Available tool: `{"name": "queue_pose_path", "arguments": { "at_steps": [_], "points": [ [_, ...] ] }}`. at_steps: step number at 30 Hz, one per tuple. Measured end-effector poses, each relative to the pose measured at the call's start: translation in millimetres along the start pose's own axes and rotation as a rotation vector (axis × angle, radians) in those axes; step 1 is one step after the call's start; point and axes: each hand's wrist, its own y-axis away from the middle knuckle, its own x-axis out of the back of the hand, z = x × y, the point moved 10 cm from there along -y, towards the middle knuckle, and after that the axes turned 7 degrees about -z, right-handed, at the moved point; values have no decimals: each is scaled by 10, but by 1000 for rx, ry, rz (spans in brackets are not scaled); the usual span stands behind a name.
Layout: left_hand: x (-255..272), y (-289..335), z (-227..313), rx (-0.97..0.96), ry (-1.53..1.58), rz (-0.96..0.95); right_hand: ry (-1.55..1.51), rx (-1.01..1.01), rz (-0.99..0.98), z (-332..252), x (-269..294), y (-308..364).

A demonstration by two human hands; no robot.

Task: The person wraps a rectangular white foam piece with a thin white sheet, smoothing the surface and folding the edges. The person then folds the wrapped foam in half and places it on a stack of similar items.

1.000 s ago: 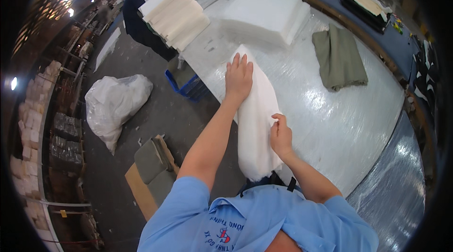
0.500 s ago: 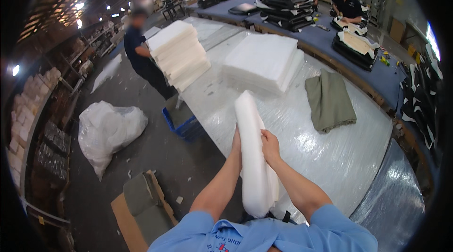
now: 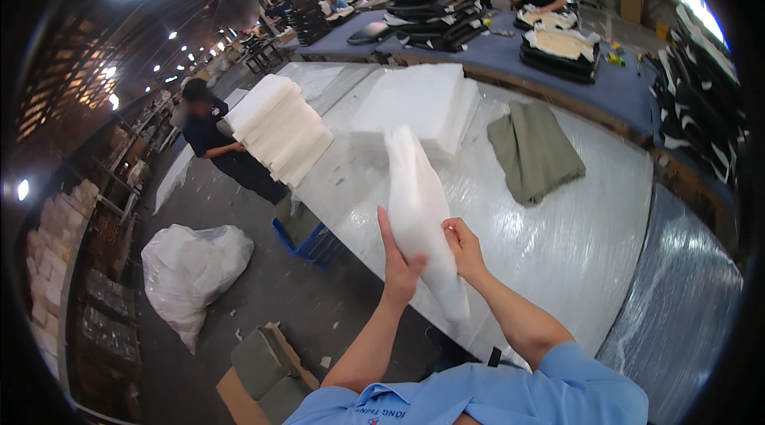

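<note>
Above the near edge of the table I hold a folded piece of soft white padding (image 3: 417, 202) between my two hands. My left hand (image 3: 401, 264) grips its left side, with the thumb laid across the face and the fingers running up the side. On the right side, the fingers of my right hand (image 3: 464, 248) are curled on the edge, partly hidden by the padding. Its upper end overlaps the view of a stack of white padding sheets (image 3: 408, 98) on the table. A folded olive-green cloth (image 3: 532, 152) lies to the right.
The table (image 3: 550, 258) is covered in clear plastic film. At its left edge stands another stack of white padding (image 3: 279, 126), held by a co-worker (image 3: 209, 126). A blue crate (image 3: 307, 242) and a white plastic bag (image 3: 194, 270) stand on the floor. Dark padded pieces (image 3: 434, 15) are piled beyond.
The padding has turned and tilted, so it looks narrower and its lower end is higher. My left thumb now lies across its face. The whole view has shifted slightly.
</note>
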Motion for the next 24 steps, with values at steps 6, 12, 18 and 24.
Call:
{"name": "queue_pose_path", "arguments": {
  "at_steps": [6, 12, 18, 24],
  "points": [
    [-234, 428, 206, -53, -570, 71, 106, -128, -44, 305, -18, 438],
    [-367, 761, 353, -187, -1010, 89, 9, -141, -146, -31, 42, 748],
    [-425, 714, 336, -234, -1063, 111, 141, 145, -48, -913, 121, 934],
    [-539, 372, 424, -279, -1119, 107, 438, 201, -130, -1369, -68, 577]
  ]
}}
